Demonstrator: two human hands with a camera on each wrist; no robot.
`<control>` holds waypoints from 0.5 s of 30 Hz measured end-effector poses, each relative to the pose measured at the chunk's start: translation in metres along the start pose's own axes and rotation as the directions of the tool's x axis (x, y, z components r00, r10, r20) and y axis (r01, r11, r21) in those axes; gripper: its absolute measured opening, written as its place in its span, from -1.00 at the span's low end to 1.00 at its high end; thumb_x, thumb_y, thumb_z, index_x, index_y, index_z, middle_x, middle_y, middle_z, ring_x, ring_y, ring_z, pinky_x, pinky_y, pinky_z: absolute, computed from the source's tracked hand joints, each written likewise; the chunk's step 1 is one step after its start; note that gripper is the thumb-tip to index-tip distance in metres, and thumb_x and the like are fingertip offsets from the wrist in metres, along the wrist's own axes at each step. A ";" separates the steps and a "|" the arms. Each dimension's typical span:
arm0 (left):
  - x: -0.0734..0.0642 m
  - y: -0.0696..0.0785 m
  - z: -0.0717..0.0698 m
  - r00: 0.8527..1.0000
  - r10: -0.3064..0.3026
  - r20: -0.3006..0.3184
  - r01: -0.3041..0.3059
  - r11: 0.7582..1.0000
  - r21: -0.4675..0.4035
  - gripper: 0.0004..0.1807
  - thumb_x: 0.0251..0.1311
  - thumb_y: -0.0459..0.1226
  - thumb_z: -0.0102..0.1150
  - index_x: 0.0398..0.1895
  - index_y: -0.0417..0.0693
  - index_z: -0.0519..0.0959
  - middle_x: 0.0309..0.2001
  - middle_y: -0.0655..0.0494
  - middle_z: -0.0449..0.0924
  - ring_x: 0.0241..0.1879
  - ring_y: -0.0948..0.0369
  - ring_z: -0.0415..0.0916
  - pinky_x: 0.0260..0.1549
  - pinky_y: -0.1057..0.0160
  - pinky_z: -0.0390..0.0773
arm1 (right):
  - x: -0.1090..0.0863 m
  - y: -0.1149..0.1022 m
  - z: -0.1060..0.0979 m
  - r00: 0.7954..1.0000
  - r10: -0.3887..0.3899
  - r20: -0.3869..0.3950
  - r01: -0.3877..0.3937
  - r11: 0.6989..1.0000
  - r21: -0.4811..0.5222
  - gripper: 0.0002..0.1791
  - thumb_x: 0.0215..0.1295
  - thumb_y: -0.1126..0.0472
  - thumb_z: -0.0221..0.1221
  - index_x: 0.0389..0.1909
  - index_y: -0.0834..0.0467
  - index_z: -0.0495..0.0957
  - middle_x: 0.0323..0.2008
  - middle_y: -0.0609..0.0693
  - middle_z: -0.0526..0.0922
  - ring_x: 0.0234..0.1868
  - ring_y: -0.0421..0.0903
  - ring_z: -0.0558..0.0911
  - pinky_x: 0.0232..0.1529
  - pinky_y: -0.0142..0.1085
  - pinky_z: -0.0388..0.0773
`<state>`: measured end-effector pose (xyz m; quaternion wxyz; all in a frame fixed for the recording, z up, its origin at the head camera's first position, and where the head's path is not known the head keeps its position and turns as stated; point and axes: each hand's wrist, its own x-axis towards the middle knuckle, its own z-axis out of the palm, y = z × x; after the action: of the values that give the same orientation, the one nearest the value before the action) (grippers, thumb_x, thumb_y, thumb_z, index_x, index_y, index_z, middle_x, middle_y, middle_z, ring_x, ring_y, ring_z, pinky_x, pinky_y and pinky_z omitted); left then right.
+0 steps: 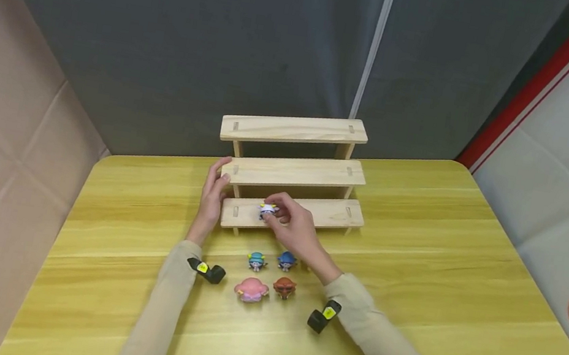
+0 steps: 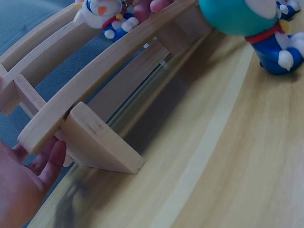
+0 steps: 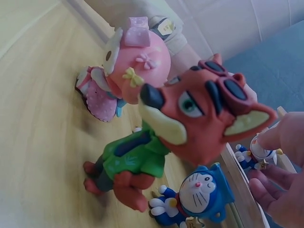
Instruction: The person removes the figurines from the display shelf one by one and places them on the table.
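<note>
A pale wooden three-tier display shelf [image 1: 293, 173] stands on the table. My left hand [image 1: 212, 194] holds its left end, with fingers at the middle board; in the left wrist view curled fingertips [image 2: 54, 161] show beside the lowest board's support. My right hand [image 1: 298, 229] pinches a small white-and-blue figurine [image 1: 268, 211] with yellow horns, upright at the lowest board, left of its middle. In the right wrist view, the thumb and fingers lie around this figurine [image 3: 254, 154].
In front of the shelf stand a teal-capped figurine [image 1: 256, 261], a blue figurine [image 1: 287, 260], a pink-headed figurine [image 1: 251, 290] and an orange fox figurine [image 1: 284, 287]. A dark curtain [image 1: 201, 34] hangs behind the table [image 1: 417, 254].
</note>
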<state>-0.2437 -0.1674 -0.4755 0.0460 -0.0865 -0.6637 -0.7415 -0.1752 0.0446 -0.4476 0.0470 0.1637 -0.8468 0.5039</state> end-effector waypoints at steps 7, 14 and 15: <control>0.000 -0.003 0.001 1.000 0.014 -0.015 -0.014 1.000 0.020 -0.48 0.55 -0.20 -0.21 0.52 0.03 0.22 0.11 0.14 0.35 0.05 0.26 0.38 0.05 0.14 0.40 | -0.007 -0.002 -0.005 0.999 -0.037 -0.028 0.037 0.999 0.000 -0.72 0.33 0.28 0.31 0.04 0.12 0.59 -0.06 0.08 0.75 -0.23 -0.09 0.72 -0.14 -0.35 0.68; -0.001 -0.002 0.001 1.000 0.027 -0.011 -0.027 1.000 0.014 -0.48 0.54 -0.20 -0.20 0.52 0.00 0.23 0.08 0.14 0.37 0.02 0.26 0.40 0.01 0.15 0.41 | -0.015 -0.004 -0.012 0.995 -0.082 -0.050 0.084 0.996 0.041 -0.72 0.32 0.29 0.32 0.04 0.16 0.60 -0.11 0.07 0.73 -0.18 -0.06 0.72 -0.09 -0.26 0.70; -0.001 -0.002 0.001 1.000 0.030 -0.010 -0.029 1.000 0.009 -0.48 0.54 -0.21 -0.21 0.52 0.00 0.23 0.08 0.14 0.37 0.02 0.26 0.40 0.01 0.15 0.41 | -0.016 -0.005 -0.013 0.995 -0.088 -0.055 0.090 0.995 0.048 -0.71 0.32 0.29 0.32 0.04 0.16 0.60 -0.09 0.06 0.73 -0.16 -0.06 0.72 -0.07 -0.24 0.70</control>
<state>-0.2430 -0.1664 -0.4774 0.0607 -0.0923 -0.6655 -0.7382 -0.1592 0.0574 -0.4416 0.0876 0.1891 -0.8241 0.5267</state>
